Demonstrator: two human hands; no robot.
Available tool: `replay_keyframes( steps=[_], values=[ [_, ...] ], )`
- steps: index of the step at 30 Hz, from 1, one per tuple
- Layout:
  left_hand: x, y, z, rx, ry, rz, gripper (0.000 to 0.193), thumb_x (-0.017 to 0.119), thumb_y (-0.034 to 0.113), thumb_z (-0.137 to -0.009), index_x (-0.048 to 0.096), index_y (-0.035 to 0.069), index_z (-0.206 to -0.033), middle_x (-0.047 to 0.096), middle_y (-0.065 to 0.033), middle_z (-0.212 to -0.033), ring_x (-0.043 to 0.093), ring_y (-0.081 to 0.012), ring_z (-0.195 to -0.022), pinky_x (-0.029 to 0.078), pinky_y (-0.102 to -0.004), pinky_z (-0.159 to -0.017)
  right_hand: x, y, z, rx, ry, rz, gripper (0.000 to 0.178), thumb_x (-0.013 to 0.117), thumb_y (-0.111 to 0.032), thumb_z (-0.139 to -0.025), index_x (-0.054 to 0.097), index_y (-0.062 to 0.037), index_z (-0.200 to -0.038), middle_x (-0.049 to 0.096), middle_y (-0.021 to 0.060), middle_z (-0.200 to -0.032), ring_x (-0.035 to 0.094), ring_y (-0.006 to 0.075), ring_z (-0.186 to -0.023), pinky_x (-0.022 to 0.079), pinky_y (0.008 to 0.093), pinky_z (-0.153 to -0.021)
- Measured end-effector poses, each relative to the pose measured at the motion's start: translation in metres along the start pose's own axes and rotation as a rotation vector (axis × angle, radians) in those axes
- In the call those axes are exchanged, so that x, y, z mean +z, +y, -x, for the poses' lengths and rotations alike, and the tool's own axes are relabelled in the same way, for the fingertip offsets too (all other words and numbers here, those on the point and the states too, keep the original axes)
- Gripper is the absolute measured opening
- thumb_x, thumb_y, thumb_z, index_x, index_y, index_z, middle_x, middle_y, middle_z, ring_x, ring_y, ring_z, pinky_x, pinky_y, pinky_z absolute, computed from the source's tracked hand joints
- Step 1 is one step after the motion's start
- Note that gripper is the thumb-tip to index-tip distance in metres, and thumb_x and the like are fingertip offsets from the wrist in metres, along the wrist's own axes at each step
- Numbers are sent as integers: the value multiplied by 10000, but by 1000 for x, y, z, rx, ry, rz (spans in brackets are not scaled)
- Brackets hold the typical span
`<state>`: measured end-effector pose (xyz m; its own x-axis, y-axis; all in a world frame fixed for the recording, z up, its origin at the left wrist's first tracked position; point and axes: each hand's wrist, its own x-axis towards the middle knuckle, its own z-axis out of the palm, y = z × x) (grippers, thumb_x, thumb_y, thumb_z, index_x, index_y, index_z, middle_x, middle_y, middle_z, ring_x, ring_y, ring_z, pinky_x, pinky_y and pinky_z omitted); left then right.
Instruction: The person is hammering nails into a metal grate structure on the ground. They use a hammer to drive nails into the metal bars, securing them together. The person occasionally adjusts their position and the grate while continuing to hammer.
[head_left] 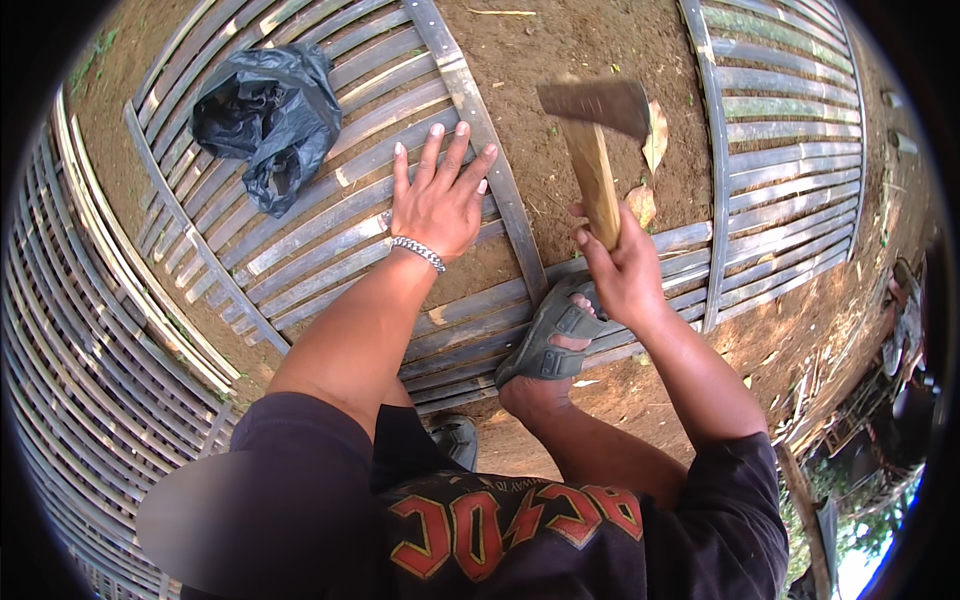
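My left hand point(437, 203) lies flat with its fingers spread on a panel of bamboo slats point(330, 220), fingertips close to the upright strip point(490, 165) that crosses the slat ends. A chain bracelet circles that wrist. In my right hand point(622, 265) is a hatchet point(596, 180), its wooden handle gripped near the lower end. The dark metal head point(600, 105) is raised above bare soil, to the right of the strip. My sandalled foot point(560, 330) rests on the lower slats between my arms. Crumpled on the panel's upper left part is a black plastic bag point(270, 120).
A second slatted section point(785, 150) stretches along the right, joined to the first by lower slats. More slatted bamboo point(90, 370) and long loose strips point(150, 260) lie at the left. Dry leaves point(655, 135) lie on the soil; a heap of debris point(880, 400) is at the far right.
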<state>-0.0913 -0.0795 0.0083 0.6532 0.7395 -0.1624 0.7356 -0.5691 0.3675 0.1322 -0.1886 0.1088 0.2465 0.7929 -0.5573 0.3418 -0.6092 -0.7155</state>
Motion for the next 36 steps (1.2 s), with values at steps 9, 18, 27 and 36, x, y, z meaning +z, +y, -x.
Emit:
replay_keyframes(
  steps=[9, 18, 27, 36],
  values=[
    [-2, -1, 0, 23, 41, 53, 476, 549, 231, -1020, 547, 292, -1493, 367, -73, -1664, 297, -336, -1546, 116, -644, -1238, -36, 46, 13, -228, -94, 326, 301, 651, -126, -993, 580, -39, -1272, 688, 215, -893, 701, 386, -826, 535, 430, -743],
    [-22, 13, -52, -3, 269, 213, 496, 517, 267, -1031, 504, 155, -1515, 358, -122, -1662, 277, -310, -1559, 87, -608, -1256, -59, 35, 34, -26, -145, 292, 284, 642, -135, -1005, 561, -7, -1245, 658, 174, -865, 638, 308, -758, 515, 407, -717],
    [4, 27, -97, 2, 156, -17, 562, 473, 350, -1050, 406, 160, -1575, 291, -105, -1690, 226, -280, -1576, 97, -608, -1267, -67, 48, 49, -45, -176, 246, 294, 644, -114, -1003, 564, -11, -1266, 678, 181, -876, 669, 304, -760, 528, 392, -719],
    [-4, 27, -115, 208, -35, -142, 606, 568, 288, -997, 410, 244, -1580, 304, -87, -1685, 279, -247, -1555, 173, -607, -1249, -63, 67, 4, -191, -278, 403, 305, 674, -65, -930, 591, -50, -1223, 703, 221, -950, 699, 443, -867, 557, 467, -729]
  ],
)
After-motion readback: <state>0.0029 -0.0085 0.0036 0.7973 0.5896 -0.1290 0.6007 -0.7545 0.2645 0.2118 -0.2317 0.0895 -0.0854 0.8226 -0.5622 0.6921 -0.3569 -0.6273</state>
